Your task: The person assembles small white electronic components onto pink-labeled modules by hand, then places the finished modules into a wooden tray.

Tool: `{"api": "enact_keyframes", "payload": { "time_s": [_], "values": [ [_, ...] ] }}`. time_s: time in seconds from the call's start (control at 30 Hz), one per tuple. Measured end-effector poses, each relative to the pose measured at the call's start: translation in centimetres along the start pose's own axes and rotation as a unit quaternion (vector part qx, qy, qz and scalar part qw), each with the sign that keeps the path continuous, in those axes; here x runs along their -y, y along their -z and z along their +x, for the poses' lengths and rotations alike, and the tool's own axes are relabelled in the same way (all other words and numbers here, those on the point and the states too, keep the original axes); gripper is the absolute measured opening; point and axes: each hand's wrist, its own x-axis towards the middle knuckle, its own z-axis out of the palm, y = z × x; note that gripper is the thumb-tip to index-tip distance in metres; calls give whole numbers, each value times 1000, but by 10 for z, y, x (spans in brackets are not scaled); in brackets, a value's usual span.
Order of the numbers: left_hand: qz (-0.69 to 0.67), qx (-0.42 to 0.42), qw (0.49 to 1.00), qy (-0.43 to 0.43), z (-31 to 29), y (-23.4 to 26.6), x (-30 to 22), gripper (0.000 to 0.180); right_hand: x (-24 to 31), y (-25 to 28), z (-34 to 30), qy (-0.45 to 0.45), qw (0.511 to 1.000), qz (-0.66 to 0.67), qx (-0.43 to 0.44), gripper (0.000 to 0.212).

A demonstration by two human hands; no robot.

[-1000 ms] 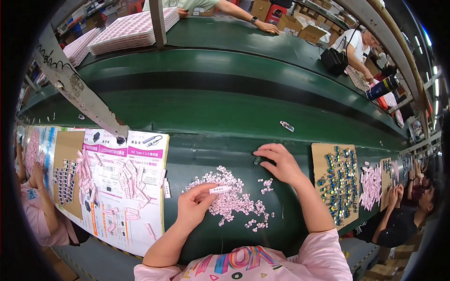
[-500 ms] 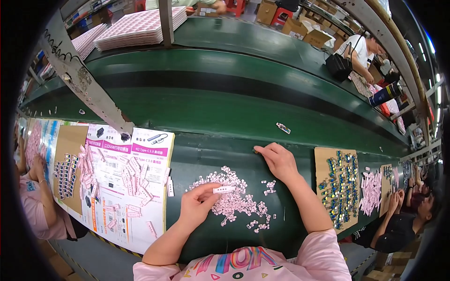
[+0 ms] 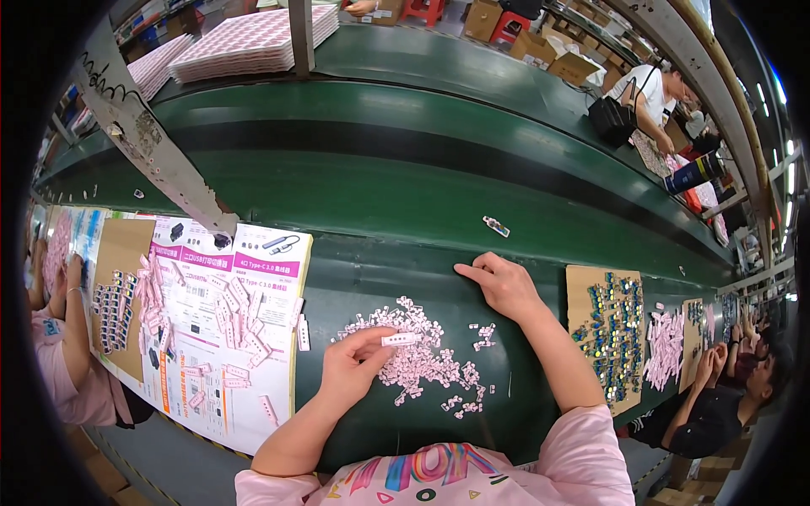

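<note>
My left hand (image 3: 359,364) pinches a small pale-pink oblong casing (image 3: 402,339) with a row of dark slots along its face. The casing is held just over a heap of tiny pink pieces (image 3: 430,371) on the dark green bench. To the right and farther away, my right hand (image 3: 504,285) hovers near the bench's far edge. Its index finger stretches leftward, the other fingers are partly bent, and nothing shows at the fingertips. A small board-like part (image 3: 496,226) lies on the green conveyor belt (image 3: 371,198) beyond this hand.
On the left, printed sheets (image 3: 253,405) carry loose pink casings (image 3: 240,312). Cardboard (image 3: 604,337) with rows of small metallic parts lies right, beside more pink casings (image 3: 666,347). A metal post (image 3: 160,160) rises at far left. People sit on both sides.
The small dark thing at my right fingertips is no longer visible, and the index finger has straightened. The part on the belt has shifted left. My left hand still holds the casing.
</note>
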Motion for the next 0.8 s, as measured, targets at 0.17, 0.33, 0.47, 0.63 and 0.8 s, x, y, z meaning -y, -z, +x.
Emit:
{"api": "enact_keyframes", "payload": {
  "time_s": [0.17,0.33,0.47,0.63,0.8],
  "values": [
    [-3,3,1000,1,0,1,1,31,-3,-1,0,-14,998,58,-14,33],
    [-38,0,999,12,3,0,-2,31,9,6,1,-120,952,279,-33,29],
    [-71,-19,997,24,2,1,-6,32,58,28,2,-247,826,507,18,26],
    [-70,-21,997,9,3,-1,-8,32,101,47,11,-118,862,492,41,24],
    [-26,9,999,22,1,1,-11,33,111,43,12,-115,881,445,112,20]
  ]
}}
